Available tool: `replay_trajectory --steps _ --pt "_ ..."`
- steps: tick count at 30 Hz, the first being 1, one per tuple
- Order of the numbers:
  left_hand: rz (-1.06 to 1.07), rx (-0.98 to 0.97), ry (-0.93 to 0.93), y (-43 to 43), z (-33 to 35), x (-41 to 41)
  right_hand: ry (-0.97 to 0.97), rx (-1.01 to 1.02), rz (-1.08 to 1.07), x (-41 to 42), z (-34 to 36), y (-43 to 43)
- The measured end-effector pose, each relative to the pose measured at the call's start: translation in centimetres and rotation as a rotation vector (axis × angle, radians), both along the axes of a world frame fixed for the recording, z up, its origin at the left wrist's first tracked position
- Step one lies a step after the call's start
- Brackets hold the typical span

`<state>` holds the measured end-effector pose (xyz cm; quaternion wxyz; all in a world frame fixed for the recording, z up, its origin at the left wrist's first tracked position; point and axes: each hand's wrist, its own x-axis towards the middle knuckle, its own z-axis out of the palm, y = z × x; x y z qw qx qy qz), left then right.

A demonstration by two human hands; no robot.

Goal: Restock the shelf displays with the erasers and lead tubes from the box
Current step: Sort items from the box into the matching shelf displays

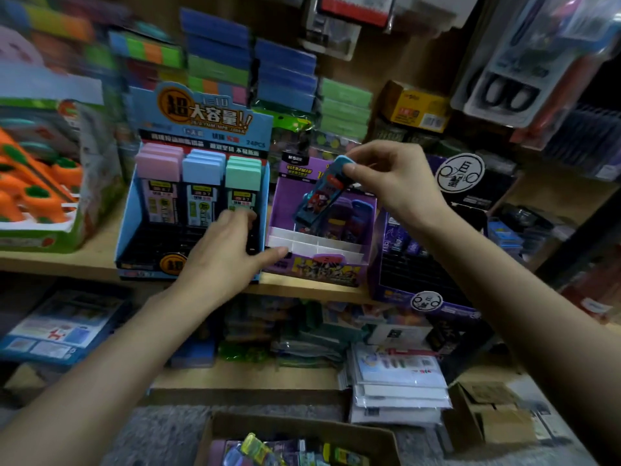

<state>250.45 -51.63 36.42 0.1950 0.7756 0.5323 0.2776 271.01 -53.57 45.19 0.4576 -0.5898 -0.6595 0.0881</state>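
Holding a blue eraser (322, 193) above the purple display box (316, 274), the right hand (393, 183) pinches its upper end between thumb and fingertips. The eraser hangs tilted, with its lower end just over the white dividers (316, 243) inside the purple display box; I cannot tell if it touches them. More erasers stand at the back of the purple display box, behind the held one.

Just to the left of the purple display box stands a blue display box (198, 129), and the two boxes touch. In its back rows stand lead tubes (201, 183) with pink, light blue and green caps. The left hand (228, 250) lies on the right front part of it. Its thumb reaches to the front corner of the purple display box, and its fingers bend down near a dark shape. Whether they grip something is not clear.

Below the purple display box, on the floor, is an open cardboard box (302, 428) with small colourful packs inside. Far left of the purple display box are orange carrot-shaped items (33, 196).
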Motion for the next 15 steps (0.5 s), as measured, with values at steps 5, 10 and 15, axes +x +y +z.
replay_trajectory --steps 5,10,15 --pt "-0.111 0.105 0.211 0.1 -1.5 -0.6 -0.240 0.035 0.000 -0.6 -0.8 1.7" --pt "-0.131 0.140 0.231 0.6 -1.9 -0.8 -0.434 0.022 -0.024 -0.8 -2.7 2.9" --pt "-0.142 0.158 0.216 0.7 -1.7 -0.9 -0.581 0.014 -0.119 -0.9 -4.2 3.6"
